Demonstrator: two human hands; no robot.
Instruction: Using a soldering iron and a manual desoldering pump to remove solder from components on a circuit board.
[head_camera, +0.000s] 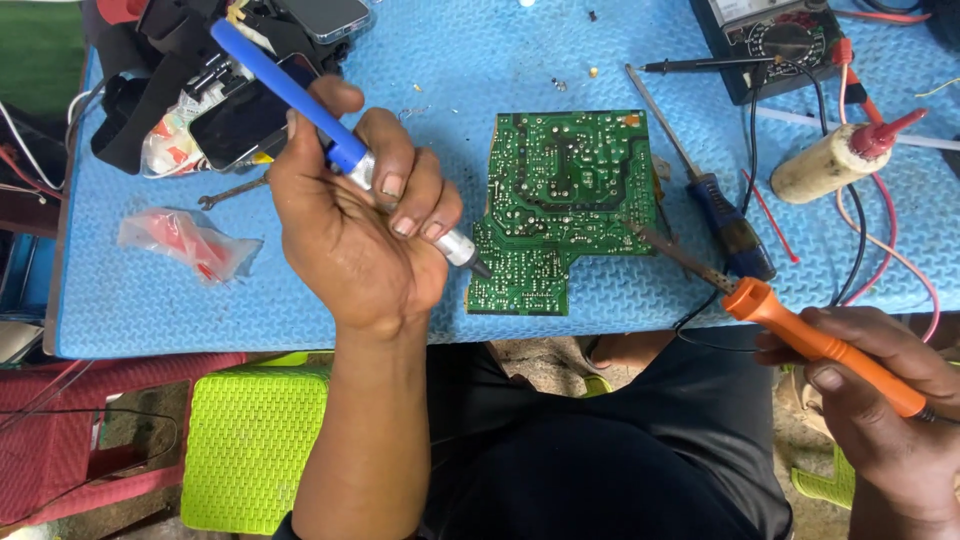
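- The right hand (885, 400) was clamped on an orange soldering iron (815, 340), its long axis slanting up-left toward the green circuit board (565, 205).
- The left hand (355, 215) gripped a blue desoldering pump (330, 130), nozzle just beside the board's left edge, nearer.
- The board lay flat on the blue counter (150, 310).

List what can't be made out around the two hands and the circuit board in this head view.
- Right hand: cut off by the right and bottom edges; the orange soldering iron handle's rear end is hidden in the grip.
- Blue desoldering pump: its middle is covered by the left hand.
- Green circuit board: solder joints too small to judge; its underside faces the blue mat.
- Multimeter: top cut off by the upper edge.
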